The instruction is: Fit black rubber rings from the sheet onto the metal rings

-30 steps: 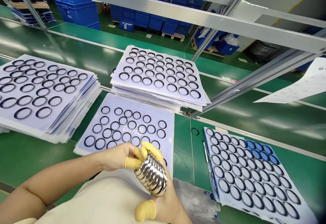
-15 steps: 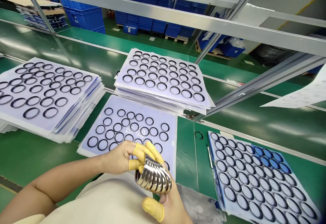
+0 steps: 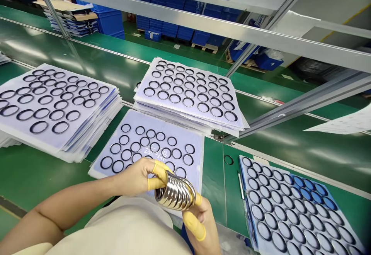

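Both hands clamped on a stack of silver metal rings (image 3: 175,192): left hand (image 3: 135,177) pinching one end, right hand (image 3: 204,224) cupping the other, yellow finger cots (image 3: 194,226) over the fingers. Stack up in the air, above the near edge of a white sheet (image 3: 193,166) of black rings, over a green conveyor (image 3: 213,177). One loose black ring (image 3: 228,160) on the belt, between that sheet and a blue-edged sheet (image 3: 260,189) at right.

Ring sheets (image 3: 181,93) on conveyor belt (image 3: 213,181)
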### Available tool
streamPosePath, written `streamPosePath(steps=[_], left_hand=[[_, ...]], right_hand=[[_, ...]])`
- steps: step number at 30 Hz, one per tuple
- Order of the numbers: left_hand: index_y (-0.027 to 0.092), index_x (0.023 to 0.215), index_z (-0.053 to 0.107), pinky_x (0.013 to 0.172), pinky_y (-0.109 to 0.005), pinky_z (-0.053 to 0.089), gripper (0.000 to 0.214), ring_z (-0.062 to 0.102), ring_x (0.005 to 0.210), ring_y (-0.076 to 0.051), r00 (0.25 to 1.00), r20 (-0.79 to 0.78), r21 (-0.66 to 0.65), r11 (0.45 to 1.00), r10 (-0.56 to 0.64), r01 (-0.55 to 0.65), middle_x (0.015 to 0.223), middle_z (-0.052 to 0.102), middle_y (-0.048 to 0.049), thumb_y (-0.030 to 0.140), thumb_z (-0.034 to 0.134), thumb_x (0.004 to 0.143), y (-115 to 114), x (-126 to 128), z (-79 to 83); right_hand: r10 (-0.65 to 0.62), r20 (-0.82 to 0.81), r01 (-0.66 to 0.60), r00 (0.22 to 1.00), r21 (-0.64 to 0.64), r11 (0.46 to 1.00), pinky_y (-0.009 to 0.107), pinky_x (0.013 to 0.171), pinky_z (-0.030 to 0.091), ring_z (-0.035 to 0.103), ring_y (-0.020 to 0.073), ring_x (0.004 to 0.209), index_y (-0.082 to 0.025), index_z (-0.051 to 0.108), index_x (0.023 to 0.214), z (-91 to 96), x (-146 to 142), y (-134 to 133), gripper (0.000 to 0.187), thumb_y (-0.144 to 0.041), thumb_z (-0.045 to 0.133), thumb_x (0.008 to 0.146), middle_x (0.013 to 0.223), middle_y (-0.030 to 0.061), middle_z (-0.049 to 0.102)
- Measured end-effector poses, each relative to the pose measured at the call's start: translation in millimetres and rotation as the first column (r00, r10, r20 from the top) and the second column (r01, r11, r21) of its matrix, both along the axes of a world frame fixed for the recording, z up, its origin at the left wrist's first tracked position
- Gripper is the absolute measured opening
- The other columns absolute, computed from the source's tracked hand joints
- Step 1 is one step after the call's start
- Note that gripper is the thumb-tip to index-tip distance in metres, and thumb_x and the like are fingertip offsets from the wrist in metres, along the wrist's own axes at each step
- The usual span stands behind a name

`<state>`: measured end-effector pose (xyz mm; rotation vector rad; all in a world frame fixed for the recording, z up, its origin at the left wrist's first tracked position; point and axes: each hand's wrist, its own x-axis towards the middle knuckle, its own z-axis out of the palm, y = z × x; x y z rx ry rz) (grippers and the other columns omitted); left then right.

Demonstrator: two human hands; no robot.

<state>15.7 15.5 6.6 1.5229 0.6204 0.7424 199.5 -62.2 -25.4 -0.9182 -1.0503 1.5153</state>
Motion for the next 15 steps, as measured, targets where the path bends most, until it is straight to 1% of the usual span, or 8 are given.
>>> streamPosePath(steps=[2,4,5,6,8,11,13,15], left_hand=[[0.013,0.064,0.062,0.071,-0.025,0.049,0.021,0.060,0.074,-0.014,0.999,-0.035,-0.027,1.000,0.015,-0.016,0.073,0.065,-0.0049,0.021,0.059,0.083,2,0,-1.9],[0.014,0.062,0.060,0.072,-0.025,0.048,0.018,0.059,0.074,-0.013,0.997,-0.069,-0.040,0.998,0.042,-0.045,0.070,0.062,-0.0029,0.015,0.058,0.079,4,0,-5.3],[0.014,0.061,0.060,0.073,-0.025,0.047,0.017,0.058,0.073,-0.013,0.995,-0.085,-0.045,0.997,0.051,-0.055,0.069,0.061,-0.0020,0.011,0.056,0.077,5,0,-7.4],[0.015,0.060,0.059,0.073,-0.024,0.047,0.017,0.057,0.072,-0.013,0.993,-0.102,-0.052,0.997,0.055,-0.061,0.068,0.060,-0.0011,0.008,0.054,0.074,7,0,-9.7],[0.015,0.057,0.056,0.072,-0.023,0.046,0.017,0.055,0.072,-0.012,0.988,-0.142,-0.081,0.995,0.054,-0.066,0.067,0.058,0.0001,0.005,0.051,0.070,9,0,-14.4],[0.015,0.057,0.055,0.071,-0.023,0.045,0.016,0.056,0.077,-0.014,0.980,-0.192,-0.122,0.990,0.051,-0.076,0.068,0.057,0.0000,0.005,0.049,0.068,12,-1,-20.9],[0.015,0.058,0.055,0.071,-0.023,0.045,0.017,0.056,0.078,-0.014,0.977,-0.202,-0.123,0.989,0.061,-0.087,0.070,0.058,-0.0004,0.006,0.049,0.070,13,-3,-24.5],[0.015,0.060,0.057,0.070,-0.023,0.044,0.018,0.055,0.076,-0.013,0.973,-0.216,-0.090,0.991,0.080,-0.102,0.072,0.059,-0.0002,0.005,0.048,0.071,16,-5,-27.5]], right_hand=[[0.020,-0.004,-0.020,1.000,-0.061,0.998,0.035,0.066,0.052,0.060,0.0204,0.065,-0.023,0.074,0.082,-0.9,-1,2,0.037,-0.057,0.074,0.067,0.072,0.0045,0.066],[0.070,-0.033,-0.074,0.997,-0.141,0.987,0.028,0.050,0.046,0.047,0.0131,0.045,-0.021,0.074,0.083,-2.8,-3,6,0.041,-0.058,0.075,0.065,0.053,-0.0009,0.056],[0.101,-0.054,-0.109,0.993,-0.180,0.978,0.026,0.045,0.042,0.042,0.0108,0.039,-0.020,0.074,0.082,-4.2,-5,8,0.043,-0.059,0.076,0.063,0.047,-0.0029,0.052],[0.129,-0.072,-0.142,0.989,-0.217,0.966,0.024,0.042,0.039,0.039,0.0097,0.036,-0.019,0.074,0.080,-5.9,-7,11,0.044,-0.059,0.076,0.062,0.044,-0.0037,0.049],[0.165,-0.092,-0.184,0.982,-0.267,0.946,0.023,0.039,0.035,0.039,0.0090,0.034,-0.017,0.073,0.073,-9.5,-12,16,0.044,-0.059,0.077,0.060,0.042,-0.0030,0.050],[0.172,-0.087,-0.190,0.981,-0.295,0.936,0.021,0.038,0.029,0.038,0.0078,0.033,-0.016,0.073,0.072,-13.2,-19,23,0.039,-0.052,0.078,0.062,0.040,-0.0026,0.050],[0.170,-0.083,-0.187,0.982,-0.304,0.934,0.021,0.038,0.030,0.038,0.0072,0.034,-0.016,0.074,0.077,-13.8,-24,28,0.037,-0.050,0.079,0.063,0.042,-0.0024,0.052],[0.154,-0.078,-0.171,0.985,-0.319,0.932,0.021,0.038,0.031,0.039,0.0071,0.035,-0.016,0.075,0.076,-14.3,-28,34,0.037,-0.049,0.080,0.062,0.043,-0.0022,0.054]])
